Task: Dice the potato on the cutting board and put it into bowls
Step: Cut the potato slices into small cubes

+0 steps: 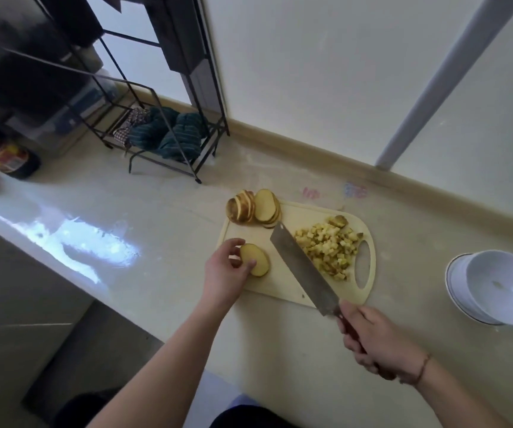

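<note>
Our left hand [227,267] pinches a stack of potato slices [255,260] on the cutting board [283,282]; our right hand [372,341] grips the knife [301,267].

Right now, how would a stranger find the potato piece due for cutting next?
Find the pale plastic cutting board. On its near left part, the left hand holds a small stack of potato slices. Unlike the far slices, it lies apart.

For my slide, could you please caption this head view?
Left hand holds potato slices on the cutting board; right hand grips knife beside diced potato.
</note>
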Tool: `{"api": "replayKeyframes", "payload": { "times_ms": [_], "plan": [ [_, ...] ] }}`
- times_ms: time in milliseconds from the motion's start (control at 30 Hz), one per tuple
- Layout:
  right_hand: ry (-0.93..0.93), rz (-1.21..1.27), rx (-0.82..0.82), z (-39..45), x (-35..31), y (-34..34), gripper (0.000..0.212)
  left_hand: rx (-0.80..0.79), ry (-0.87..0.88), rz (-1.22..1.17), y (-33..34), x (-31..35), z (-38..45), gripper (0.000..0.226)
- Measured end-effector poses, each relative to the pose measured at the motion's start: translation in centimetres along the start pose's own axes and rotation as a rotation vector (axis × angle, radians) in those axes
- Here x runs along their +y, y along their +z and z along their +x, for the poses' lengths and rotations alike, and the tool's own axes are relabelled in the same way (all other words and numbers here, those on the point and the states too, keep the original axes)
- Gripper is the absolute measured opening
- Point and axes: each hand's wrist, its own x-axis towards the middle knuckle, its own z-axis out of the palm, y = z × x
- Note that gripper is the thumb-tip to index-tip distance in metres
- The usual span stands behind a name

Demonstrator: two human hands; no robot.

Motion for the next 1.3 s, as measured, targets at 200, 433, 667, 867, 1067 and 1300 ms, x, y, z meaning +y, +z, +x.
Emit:
{"api": "replayKeyframes", "payload": {
  "times_ms": [200,433,667,867,1067,1300],
  "plan": [
    [0.037,0.160,0.074,0.2,0.4,-1.4,0.052,-0.203,0.185,0.312,0.4,-0.1,-0.6,0.076],
    [-0.048,0.054,0.044,-0.1,0.6,0.1,0.056,-0.132,0.288,0.605,2.7,-0.8,-2.3,0.080],
    [-0.279,-0.364,0.172,0.7,1.1,-0.2,0.058,0.046,0.452,0.633,5.7,-3.8,-3.6,0.066],
    [-0.280,-0.409,0.131,1.2,1.3,-0.7,0.060,0.104,0.754,0.602,5.8,-5.2,-2.5,0.046],
    [-0.384,-0.462,0.149,1.1,1.3,-0.6,0.069,0.058,0.992,0.521,6.0,-5.1,-1.4,0.035],
    [-0.367,-0.467,0.170,1.0,1.6,-0.3,0.068,-0.001,0.977,0.482,6.3,-4.4,-1.3,0.026]
  ]
}}
